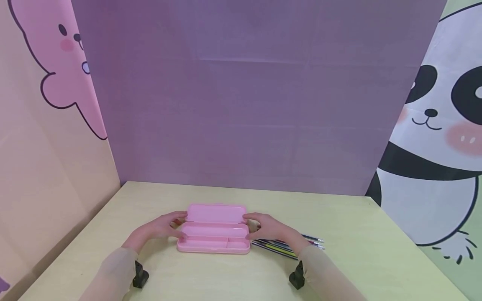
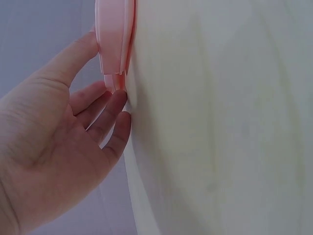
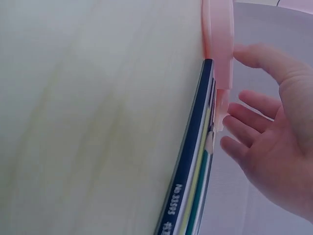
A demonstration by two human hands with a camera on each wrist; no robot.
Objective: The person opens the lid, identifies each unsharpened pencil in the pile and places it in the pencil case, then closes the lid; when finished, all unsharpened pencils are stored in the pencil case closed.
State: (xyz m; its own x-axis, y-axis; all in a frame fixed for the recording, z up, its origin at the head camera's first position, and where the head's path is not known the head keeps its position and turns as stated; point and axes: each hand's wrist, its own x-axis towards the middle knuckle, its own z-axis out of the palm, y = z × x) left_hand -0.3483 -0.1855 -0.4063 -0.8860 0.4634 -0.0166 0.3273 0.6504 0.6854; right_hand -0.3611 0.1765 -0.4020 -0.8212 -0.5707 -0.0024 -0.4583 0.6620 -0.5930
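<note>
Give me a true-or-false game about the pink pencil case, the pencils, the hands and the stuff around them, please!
1. The left hand is at one end of the pink pencil case. True.
2. The pencil case is closed. False: its lid is open.
3. The pencils are inside the pencil case. False: they lie on the table, to the right of the case.
4. The right hand is at the case's other end. True.
5. A panda picture is on the right. True.
6. The big sheet behind the table is yellow. False: the sheet is purple.
</note>
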